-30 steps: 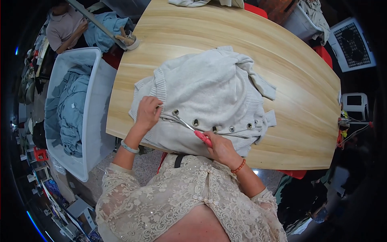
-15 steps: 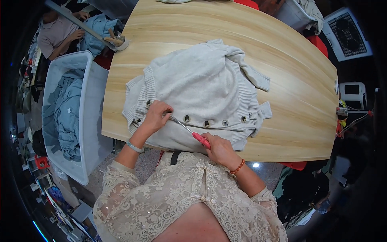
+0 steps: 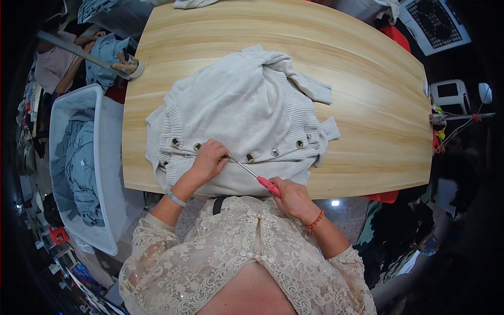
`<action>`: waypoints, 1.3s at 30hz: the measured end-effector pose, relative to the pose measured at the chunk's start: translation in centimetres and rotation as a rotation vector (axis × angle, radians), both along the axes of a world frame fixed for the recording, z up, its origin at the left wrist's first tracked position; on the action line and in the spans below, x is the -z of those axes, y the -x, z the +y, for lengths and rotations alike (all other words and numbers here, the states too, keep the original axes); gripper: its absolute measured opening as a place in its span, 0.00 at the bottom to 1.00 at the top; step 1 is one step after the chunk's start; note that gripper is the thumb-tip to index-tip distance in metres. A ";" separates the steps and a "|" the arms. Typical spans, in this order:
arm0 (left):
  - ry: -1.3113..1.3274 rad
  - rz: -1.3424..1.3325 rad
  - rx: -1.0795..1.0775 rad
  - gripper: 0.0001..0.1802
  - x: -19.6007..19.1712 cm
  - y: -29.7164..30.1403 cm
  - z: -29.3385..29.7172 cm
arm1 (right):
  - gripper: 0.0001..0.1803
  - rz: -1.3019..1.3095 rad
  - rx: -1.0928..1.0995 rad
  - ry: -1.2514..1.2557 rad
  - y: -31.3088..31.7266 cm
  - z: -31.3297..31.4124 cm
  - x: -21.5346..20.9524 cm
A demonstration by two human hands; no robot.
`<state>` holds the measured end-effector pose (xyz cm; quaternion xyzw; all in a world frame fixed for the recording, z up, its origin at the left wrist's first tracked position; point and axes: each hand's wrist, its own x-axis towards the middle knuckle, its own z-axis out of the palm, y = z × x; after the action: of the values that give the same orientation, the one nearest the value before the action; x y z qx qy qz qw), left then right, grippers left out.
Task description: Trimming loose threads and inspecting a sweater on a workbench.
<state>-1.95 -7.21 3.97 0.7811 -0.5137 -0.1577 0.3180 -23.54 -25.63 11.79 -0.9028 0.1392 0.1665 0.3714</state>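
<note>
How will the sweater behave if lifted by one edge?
The sweater will probably sag rather than hold shape, given its soft folds. The ribbed band looks knitted, so it may stretch first. Lying spread on the table, it seems unlikely to roll.

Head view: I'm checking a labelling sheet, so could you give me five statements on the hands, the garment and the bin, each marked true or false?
1. The right hand holds the red-handled tool. True.
2. The left hand holds that tool's handle. False: it is at the far end of the metal shaft.
3. The pale knit garment lies on the wood-patterned table. True.
4. The bin left of the table contains bright yellow cloth. False: the cloth in it is blue-grey.
5. An orange beaded bracelet is on the right wrist. True.
</note>
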 end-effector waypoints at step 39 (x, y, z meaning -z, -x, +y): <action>-0.301 0.114 0.205 0.11 2.2 6.4 -12.9 | 0.14 0.072 0.266 0.037 10.7 -3.6 0.7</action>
<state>-8.37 -20.13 1.73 0.7534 -0.5423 -0.3083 0.2081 -34.25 -29.28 11.08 -0.8765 0.2739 0.1455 0.3681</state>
